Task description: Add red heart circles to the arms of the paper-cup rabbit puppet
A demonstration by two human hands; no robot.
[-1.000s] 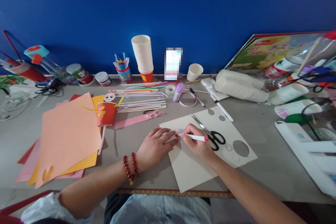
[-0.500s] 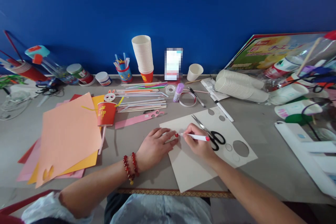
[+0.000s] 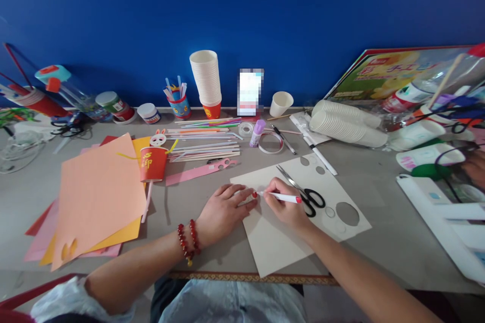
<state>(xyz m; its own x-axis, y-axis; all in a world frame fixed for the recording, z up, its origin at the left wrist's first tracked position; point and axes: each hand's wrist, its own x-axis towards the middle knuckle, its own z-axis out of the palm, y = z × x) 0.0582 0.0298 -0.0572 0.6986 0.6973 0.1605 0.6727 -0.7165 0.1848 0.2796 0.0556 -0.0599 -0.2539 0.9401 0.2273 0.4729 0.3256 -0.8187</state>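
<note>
My right hand [image 3: 283,201] is closed round a white felt-tip pen [image 3: 286,198] with a red end, its tip pointing left. At that tip is a small red patch [image 3: 254,195], beside my left fingertips. My left hand [image 3: 227,207] lies palm down with its fingers stretched out, over the left edge of a white paper sheet [image 3: 275,242]. Whether a small piece lies beneath those fingers is hard to make out. Black-handled scissors [image 3: 313,199] rest on the sheet just beyond my right hand. Round holes and small cut circles [image 3: 330,212] show on its right part.
To the left lie coloured paper sheets [image 3: 102,197] and a red paper cup [image 3: 153,163] with a rabbit face. Straws [image 3: 206,147], a glue stick [image 3: 257,133] and a cup stack [image 3: 205,78] stand or lie behind. Wrapped cups [image 3: 346,123] and a white rack-like object [image 3: 435,222] are at right.
Both hands and the pen stay almost still at the red patch. At the far right edge, a blurred brownish shape, perhaps another person's hand, has come into view.
</note>
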